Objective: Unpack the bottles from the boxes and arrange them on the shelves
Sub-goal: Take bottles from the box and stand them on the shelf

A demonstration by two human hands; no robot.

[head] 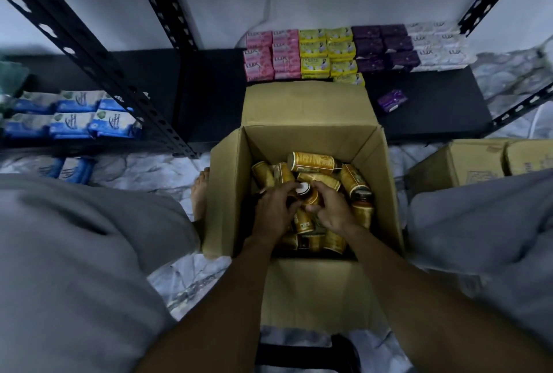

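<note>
Spanning the far side of the view, a black metal shelf (434,109) carries rows of soap packs: pink (272,55), yellow (329,52), purple (386,46) and white (440,43), with one loose purple pack (392,100) lying apart in front of them. Blue packs (74,115) are stacked on a lower board to the left.

An open cardboard box (230,193) stands on the floor just in front of the shelf, between the person's knees, its flaps folded outward. Closed boxes (466,163) sit to its right.

Inside the open box lies a loose heap of gold bottles (356,181) pointing every which way. The topmost bottle (312,162) lies flat at the far side, its long axis running left to right with its dark cap to the right. Others lean or stand on end along the right wall.

Both hands are down in the box, meeting over the middle of the heap. The left hand (273,211) and the right hand (332,208) both curl their fingers round one held bottle (311,197). The left is at its neck side and the right wraps its gold body, with the thumb underneath.

This bottle's long axis is close to upright. Its white cap (302,187) faces up toward the camera, tipped slightly left and away, and its base points down into the heap.
</note>
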